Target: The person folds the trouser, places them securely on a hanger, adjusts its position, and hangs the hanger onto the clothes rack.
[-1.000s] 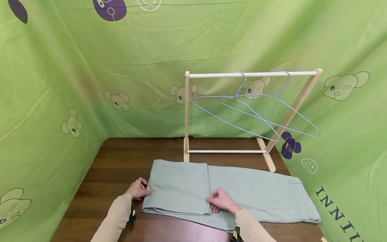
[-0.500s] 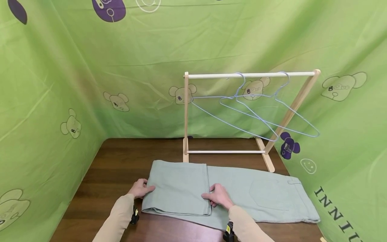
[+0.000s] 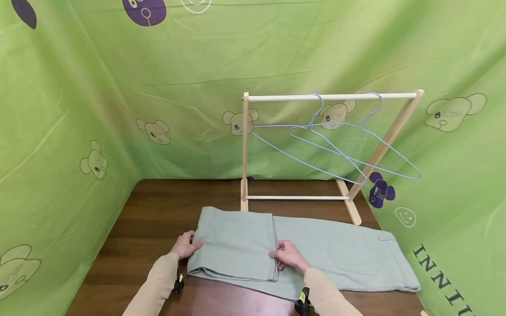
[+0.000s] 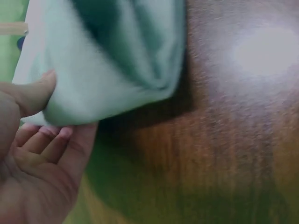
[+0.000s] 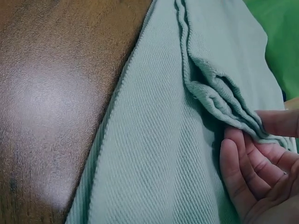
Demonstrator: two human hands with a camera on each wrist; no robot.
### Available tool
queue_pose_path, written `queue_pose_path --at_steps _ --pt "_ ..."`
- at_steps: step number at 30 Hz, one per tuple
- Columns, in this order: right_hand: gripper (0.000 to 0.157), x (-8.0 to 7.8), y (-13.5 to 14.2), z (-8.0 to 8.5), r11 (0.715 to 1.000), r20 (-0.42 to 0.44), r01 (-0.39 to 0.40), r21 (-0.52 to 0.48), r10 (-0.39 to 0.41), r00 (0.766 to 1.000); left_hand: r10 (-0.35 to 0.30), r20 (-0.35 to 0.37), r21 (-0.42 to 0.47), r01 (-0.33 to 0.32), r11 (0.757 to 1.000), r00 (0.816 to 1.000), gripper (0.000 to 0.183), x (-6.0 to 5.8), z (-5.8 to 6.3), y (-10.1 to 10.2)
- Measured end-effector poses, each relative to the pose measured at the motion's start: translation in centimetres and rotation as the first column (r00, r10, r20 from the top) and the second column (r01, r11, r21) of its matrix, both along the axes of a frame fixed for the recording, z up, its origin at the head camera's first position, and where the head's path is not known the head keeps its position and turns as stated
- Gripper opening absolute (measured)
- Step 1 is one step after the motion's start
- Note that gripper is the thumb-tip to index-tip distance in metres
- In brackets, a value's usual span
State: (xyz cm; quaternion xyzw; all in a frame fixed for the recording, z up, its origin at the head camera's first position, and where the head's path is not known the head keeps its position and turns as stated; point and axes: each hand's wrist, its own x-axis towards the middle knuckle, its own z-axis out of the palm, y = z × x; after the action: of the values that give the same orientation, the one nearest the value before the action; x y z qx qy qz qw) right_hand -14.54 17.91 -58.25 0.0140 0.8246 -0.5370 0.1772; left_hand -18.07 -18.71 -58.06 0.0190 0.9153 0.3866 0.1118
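Pale green trousers (image 3: 312,250) lie lengthwise on the table, their waist end with a back pocket to the right. The leg end is doubled back over them as a folded panel (image 3: 233,245). At the left fold, my left hand (image 3: 185,245) has its thumb on top and its fingers under the cloth, as the left wrist view (image 4: 46,163) shows. My right hand (image 3: 290,255) pinches the layered leg hems (image 5: 229,100) between thumb and fingers, near the middle of the trousers. Part of the fingers is hidden by cloth in the head view.
Behind the trousers stands a wooden clothes rack (image 3: 245,149) with a white top rail. Two lavender wire hangers (image 3: 308,164) hang from it. Green printed fabric (image 3: 189,57) surrounds the dark wooden table (image 3: 158,206) at the back and sides.
My left hand has shifted slightly away from me along the fold, its thumb further onto the cloth. My right hand has also moved a little farther up the hem. The trousers lie almost the same.
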Motion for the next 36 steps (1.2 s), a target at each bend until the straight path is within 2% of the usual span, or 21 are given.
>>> queue_pose_path --at_steps 5,8,12,15,19,24,30,33,36 --pt "0.019 -0.3 -0.3 0.0 0.999 0.059 0.039 0.011 -0.040 0.997 -0.017 0.000 0.133 0.017 0.991 1.000 0.069 0.1 -0.5 -0.4" --pt "0.024 -0.7 -0.6 0.3 0.996 0.106 0.090 0.008 -0.090 0.990 -0.092 -0.008 0.181 0.092 0.979 0.996 0.082 0.0 -0.8 -0.8" --pt "0.029 -1.4 -1.1 0.2 0.993 0.084 0.111 0.038 -0.114 0.990 -0.234 0.012 0.137 0.230 0.964 0.972 0.097 0.0 -1.0 -0.8" --pt "0.025 -1.6 -1.2 -0.2 0.994 0.030 0.089 0.056 -0.091 0.995 -0.289 0.065 0.090 0.283 0.955 0.955 0.110 0.1 -0.7 -0.5" --pt "0.022 -1.6 -1.0 -0.7 0.997 -0.009 0.077 0.012 -0.077 0.997 -0.291 0.104 0.072 0.285 0.956 0.951 0.117 0.3 0.2 0.0" --pt "0.022 -1.5 -0.4 -1.1 0.990 0.026 0.088 -0.110 -0.086 0.996 -0.291 0.086 0.039 0.288 0.957 0.953 0.120 0.4 1.0 0.6" --pt "0.031 -1.3 -0.3 -1.2 0.985 0.092 0.127 -0.119 -0.116 0.989 -0.300 0.039 0.029 0.299 0.954 0.953 0.123 0.3 0.6 0.5" --pt "0.040 -1.2 -0.2 -1.0 0.984 0.119 0.104 -0.142 -0.088 0.989 -0.306 0.045 -0.012 0.306 0.952 0.951 0.128 0.4 0.4 0.2" --pt "0.041 -1.1 0.0 -0.8 0.980 0.138 0.074 -0.187 -0.049 0.989 -0.305 0.042 -0.071 0.307 0.949 0.951 0.132 0.5 0.3 0.0"
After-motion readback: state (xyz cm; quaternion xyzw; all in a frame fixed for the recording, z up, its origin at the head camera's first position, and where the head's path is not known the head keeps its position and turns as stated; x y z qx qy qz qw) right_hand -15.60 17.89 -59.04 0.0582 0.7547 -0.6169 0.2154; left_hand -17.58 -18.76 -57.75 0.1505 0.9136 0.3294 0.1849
